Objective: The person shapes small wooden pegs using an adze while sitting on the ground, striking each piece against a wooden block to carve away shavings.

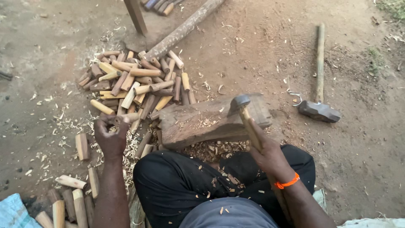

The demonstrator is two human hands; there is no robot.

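On the dirt ground before my knees, my right hand (270,157) was clenched around the wooden handle of a small adze (241,105), its metal head resting on the chopping block (202,122). My left hand (111,134) was closed on a short wooden peg (126,118) at the near edge of the peg pile (135,82); a sledgehammer (318,107) lay well apart to the right
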